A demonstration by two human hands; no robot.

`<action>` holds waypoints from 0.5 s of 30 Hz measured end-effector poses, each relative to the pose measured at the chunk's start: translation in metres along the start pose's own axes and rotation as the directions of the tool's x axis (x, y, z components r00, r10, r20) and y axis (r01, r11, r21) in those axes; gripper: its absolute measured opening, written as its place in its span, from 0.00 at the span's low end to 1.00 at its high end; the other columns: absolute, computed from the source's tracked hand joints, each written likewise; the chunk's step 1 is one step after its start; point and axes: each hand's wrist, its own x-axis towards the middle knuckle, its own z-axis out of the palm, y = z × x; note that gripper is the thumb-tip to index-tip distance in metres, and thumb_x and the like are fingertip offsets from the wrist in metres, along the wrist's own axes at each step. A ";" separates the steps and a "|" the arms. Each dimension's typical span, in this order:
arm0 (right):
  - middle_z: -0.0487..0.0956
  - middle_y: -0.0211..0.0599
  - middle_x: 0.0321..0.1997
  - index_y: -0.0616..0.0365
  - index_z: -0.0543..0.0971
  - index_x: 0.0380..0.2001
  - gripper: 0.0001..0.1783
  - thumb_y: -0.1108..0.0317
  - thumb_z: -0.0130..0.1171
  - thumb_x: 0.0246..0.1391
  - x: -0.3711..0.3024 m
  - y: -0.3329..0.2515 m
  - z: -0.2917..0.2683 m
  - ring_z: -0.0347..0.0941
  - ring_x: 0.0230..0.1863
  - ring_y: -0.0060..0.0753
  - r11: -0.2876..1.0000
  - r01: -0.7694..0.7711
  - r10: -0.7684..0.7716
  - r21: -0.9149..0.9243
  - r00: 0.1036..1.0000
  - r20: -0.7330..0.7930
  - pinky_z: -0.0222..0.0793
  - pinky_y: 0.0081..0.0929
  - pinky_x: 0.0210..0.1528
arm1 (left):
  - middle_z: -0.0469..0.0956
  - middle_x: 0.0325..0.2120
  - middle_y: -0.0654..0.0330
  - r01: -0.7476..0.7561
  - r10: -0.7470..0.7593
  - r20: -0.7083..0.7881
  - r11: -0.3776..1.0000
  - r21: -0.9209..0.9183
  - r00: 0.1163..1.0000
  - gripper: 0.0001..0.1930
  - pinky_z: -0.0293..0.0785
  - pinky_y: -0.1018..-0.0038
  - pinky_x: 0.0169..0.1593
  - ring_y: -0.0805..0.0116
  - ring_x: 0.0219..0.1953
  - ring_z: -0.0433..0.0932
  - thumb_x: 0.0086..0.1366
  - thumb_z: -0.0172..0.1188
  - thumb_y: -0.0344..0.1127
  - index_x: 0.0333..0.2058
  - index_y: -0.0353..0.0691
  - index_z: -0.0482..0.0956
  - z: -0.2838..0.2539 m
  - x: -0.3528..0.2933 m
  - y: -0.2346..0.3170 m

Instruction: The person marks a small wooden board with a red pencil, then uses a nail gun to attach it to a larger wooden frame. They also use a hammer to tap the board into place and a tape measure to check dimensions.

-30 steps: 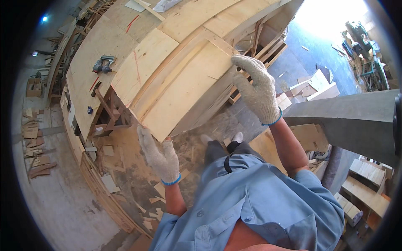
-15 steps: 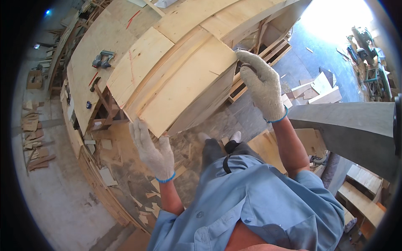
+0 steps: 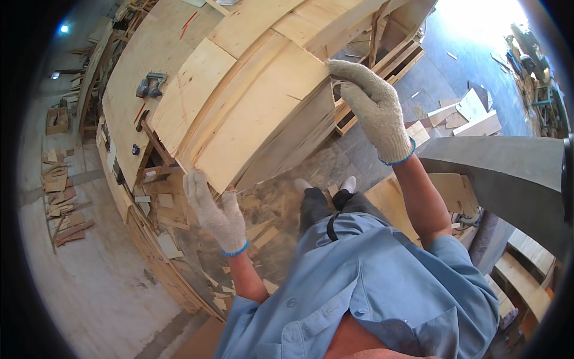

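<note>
A pale plywood panel (image 3: 266, 113) lies slanted along the near edge of a large curved wooden structure. Both my hands wear cream knitted gloves with blue cuffs. My left hand (image 3: 216, 212) grips the panel's near left corner, its fingers along the end and the thumb by the lower edge. At the opposite end, my right hand (image 3: 371, 107) is closed on the panel's right corner, with the fingertips partly hidden. Below the panel, a greyish curved side board (image 3: 293, 143) faces me. More plywood sheets (image 3: 194, 90) cover the structure's top behind the panel.
On the structure's top are a nail gun (image 3: 150, 85), a hammer (image 3: 142, 119) and a tape measure (image 3: 136, 149). Wood offcuts (image 3: 472, 116) litter the floor at right, with more scraps around my feet. A thick grey beam (image 3: 496, 164) juts in beside my right arm.
The view has shifted slightly. Both hands stay at the two ends of the panel, and the right hand sits a little higher in the picture.
</note>
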 end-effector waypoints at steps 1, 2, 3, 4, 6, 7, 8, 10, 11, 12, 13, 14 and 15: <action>0.85 0.30 0.53 0.62 0.82 0.60 0.19 0.72 0.56 0.70 -0.001 0.001 0.000 0.76 0.55 0.18 1.000 0.002 -0.002 0.012 1.000 -0.008 0.72 0.23 0.62 | 0.69 0.71 0.48 -0.001 0.001 0.005 1.000 0.006 1.000 0.37 0.61 0.53 0.77 0.45 0.76 0.63 0.64 0.70 0.26 0.72 0.37 0.70 0.000 0.000 0.000; 0.85 0.30 0.54 0.62 0.82 0.60 0.19 0.72 0.55 0.70 -0.002 0.001 0.001 0.76 0.56 0.18 1.000 0.003 -0.003 0.024 1.000 -0.017 0.72 0.23 0.62 | 0.69 0.71 0.48 0.004 -0.004 0.007 1.000 0.008 1.000 0.37 0.61 0.54 0.77 0.46 0.76 0.63 0.64 0.69 0.26 0.72 0.37 0.70 -0.001 0.001 0.000; 0.85 0.30 0.54 0.62 0.82 0.60 0.19 0.73 0.55 0.70 -0.002 0.002 0.002 0.76 0.56 0.18 0.999 0.004 -0.004 0.036 1.000 -0.023 0.72 0.23 0.62 | 0.69 0.71 0.48 0.011 -0.011 0.009 1.000 0.012 1.000 0.37 0.61 0.54 0.77 0.46 0.76 0.63 0.64 0.69 0.26 0.72 0.37 0.70 -0.001 0.001 0.000; 0.85 0.30 0.54 0.62 0.82 0.60 0.19 0.73 0.55 0.70 -0.003 0.002 0.003 0.76 0.56 0.18 0.999 -0.007 0.008 0.051 1.000 -0.018 0.72 0.23 0.62 | 0.69 0.71 0.48 0.019 -0.019 0.011 1.000 0.016 1.000 0.36 0.61 0.54 0.77 0.46 0.76 0.63 0.64 0.69 0.26 0.72 0.37 0.70 -0.001 0.002 0.000; 0.85 0.29 0.54 0.62 0.83 0.60 0.19 0.73 0.55 0.70 -0.004 0.004 0.002 0.76 0.56 0.19 0.997 -0.025 0.026 0.078 1.000 -0.009 0.71 0.23 0.63 | 0.69 0.72 0.48 0.014 -0.014 0.015 1.000 0.010 1.000 0.36 0.60 0.53 0.77 0.46 0.76 0.62 0.65 0.68 0.26 0.72 0.37 0.70 -0.001 0.001 -0.003; 0.85 0.30 0.54 0.61 0.83 0.60 0.19 0.74 0.55 0.70 -0.006 0.005 0.002 0.77 0.56 0.19 0.997 -0.013 0.014 0.072 1.000 -0.017 0.71 0.24 0.63 | 0.69 0.72 0.49 0.010 -0.010 0.015 1.000 0.005 1.000 0.36 0.60 0.53 0.77 0.47 0.76 0.62 0.65 0.68 0.27 0.72 0.37 0.70 0.000 -0.001 -0.004; 0.85 0.30 0.54 0.61 0.83 0.60 0.19 0.74 0.56 0.70 -0.008 0.006 0.003 0.77 0.57 0.20 0.998 0.000 0.001 0.066 1.000 -0.024 0.71 0.24 0.63 | 0.68 0.72 0.48 0.031 -0.031 0.021 1.000 -0.006 0.999 0.36 0.60 0.53 0.77 0.46 0.77 0.62 0.65 0.67 0.26 0.72 0.37 0.70 -0.001 -0.002 -0.002; 0.85 0.32 0.55 0.61 0.83 0.60 0.19 0.74 0.56 0.70 -0.008 0.009 0.004 0.77 0.57 0.22 0.998 0.042 -0.041 0.041 0.999 -0.036 0.71 0.24 0.64 | 0.68 0.72 0.48 0.067 -0.066 0.035 0.997 -0.026 0.997 0.36 0.59 0.53 0.78 0.46 0.77 0.62 0.65 0.66 0.26 0.72 0.37 0.70 -0.001 0.002 0.002; 0.85 0.33 0.55 0.61 0.83 0.60 0.19 0.74 0.57 0.69 -0.010 0.013 0.004 0.78 0.57 0.23 0.997 0.072 -0.071 0.021 0.997 -0.037 0.71 0.24 0.64 | 0.68 0.73 0.47 0.085 -0.084 0.042 0.996 -0.025 0.996 0.36 0.59 0.53 0.78 0.45 0.77 0.62 0.65 0.66 0.26 0.72 0.37 0.70 -0.001 0.002 0.003; 0.85 0.34 0.55 0.61 0.82 0.60 0.19 0.73 0.58 0.69 -0.009 0.015 0.005 0.78 0.57 0.24 0.994 0.107 -0.107 0.002 0.993 -0.043 0.71 0.25 0.64 | 0.68 0.73 0.47 0.096 -0.095 0.045 0.995 -0.025 0.994 0.36 0.59 0.53 0.78 0.45 0.77 0.62 0.64 0.66 0.26 0.72 0.36 0.70 0.000 0.003 0.003; 0.84 0.42 0.57 0.61 0.82 0.59 0.19 0.75 0.59 0.67 -0.009 0.013 0.006 0.80 0.59 0.34 0.992 0.118 -0.120 -0.049 0.992 -0.049 0.73 0.30 0.65 | 0.67 0.73 0.46 0.107 -0.105 0.048 0.994 -0.025 0.993 0.36 0.58 0.53 0.78 0.44 0.77 0.61 0.64 0.65 0.26 0.72 0.36 0.70 0.000 0.004 0.003; 0.84 0.42 0.59 0.61 0.82 0.60 0.19 0.77 0.57 0.67 -0.010 0.013 0.005 0.79 0.61 0.32 0.986 0.141 -0.146 -0.093 0.988 -0.046 0.72 0.30 0.66 | 0.67 0.73 0.46 0.107 -0.106 0.057 0.994 -0.014 0.993 0.36 0.58 0.53 0.78 0.44 0.77 0.61 0.64 0.65 0.26 0.72 0.36 0.70 0.000 0.004 0.002; 0.84 0.42 0.61 0.62 0.82 0.60 0.20 0.79 0.55 0.67 -0.010 0.012 0.005 0.78 0.62 0.29 0.977 0.167 -0.174 -0.129 0.984 -0.045 0.72 0.30 0.67 | 0.67 0.73 0.45 0.103 -0.103 0.062 0.995 0.004 0.993 0.36 0.58 0.52 0.78 0.44 0.77 0.61 0.63 0.65 0.26 0.72 0.36 0.70 -0.003 0.005 0.003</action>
